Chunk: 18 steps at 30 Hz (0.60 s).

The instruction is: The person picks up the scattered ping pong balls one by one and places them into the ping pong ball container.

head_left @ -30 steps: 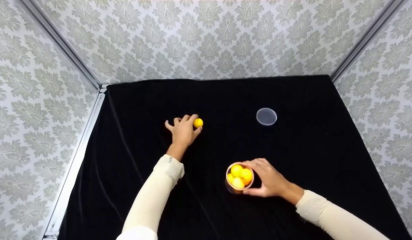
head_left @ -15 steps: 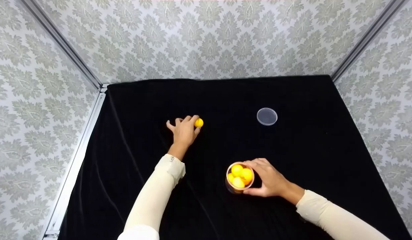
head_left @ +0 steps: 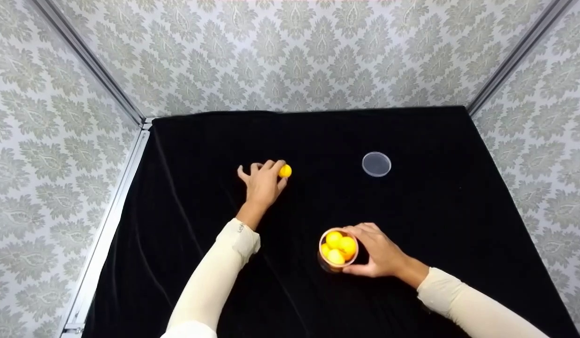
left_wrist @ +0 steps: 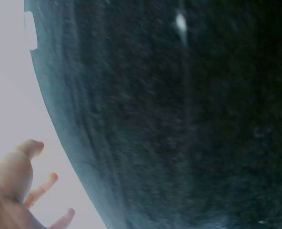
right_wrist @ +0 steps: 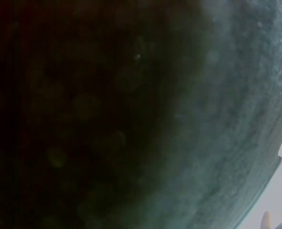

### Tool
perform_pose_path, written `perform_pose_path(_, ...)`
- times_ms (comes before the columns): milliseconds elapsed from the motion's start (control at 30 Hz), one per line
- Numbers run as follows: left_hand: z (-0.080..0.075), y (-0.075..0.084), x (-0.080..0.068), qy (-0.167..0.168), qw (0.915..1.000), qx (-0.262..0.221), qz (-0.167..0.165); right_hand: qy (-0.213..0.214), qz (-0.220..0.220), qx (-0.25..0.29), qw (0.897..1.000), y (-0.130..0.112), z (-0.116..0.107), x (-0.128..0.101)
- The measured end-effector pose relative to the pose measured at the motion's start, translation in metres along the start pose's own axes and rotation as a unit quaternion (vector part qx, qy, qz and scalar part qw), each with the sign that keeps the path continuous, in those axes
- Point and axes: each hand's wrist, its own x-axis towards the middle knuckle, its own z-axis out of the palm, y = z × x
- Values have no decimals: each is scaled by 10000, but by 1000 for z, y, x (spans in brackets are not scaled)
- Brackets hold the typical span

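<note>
In the head view my left hand (head_left: 262,184) pinches a small yellow ball (head_left: 286,171) between thumb and fingers, low over the black cloth. Its other fingers spread to the left. My right hand (head_left: 378,249) grips a round, clear-looking jar (head_left: 325,266) from the right side, thumb at the near side and fingers at the far side. Several yellow balls (head_left: 336,257) fill the jar up to its pinkish rim. The left wrist view catches part of the left hand (left_wrist: 12,186) at the lower left. Only blurred fingertips show at the right wrist view's corner.
A clear round lid (head_left: 376,164) lies flat on the black cloth (head_left: 426,197), beyond the jar and to the right. Patterned walls (head_left: 294,56) stand behind and at both sides, with a metal rail (head_left: 107,206) along the left edge.
My left hand has shifted slightly to the right with the yellow ball and now pinches it. The right hand and the jar have stayed in place.
</note>
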Motion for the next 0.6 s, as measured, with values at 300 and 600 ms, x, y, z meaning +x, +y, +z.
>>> perform_pose_path(300,-25,25,-13,173,9984,-409,344,-95,114,25,9999,1,-1,0)
perform_pose_path(600,-47,51,-35,330,9925,-631,994,-29,46,127,9999,0,1,0)
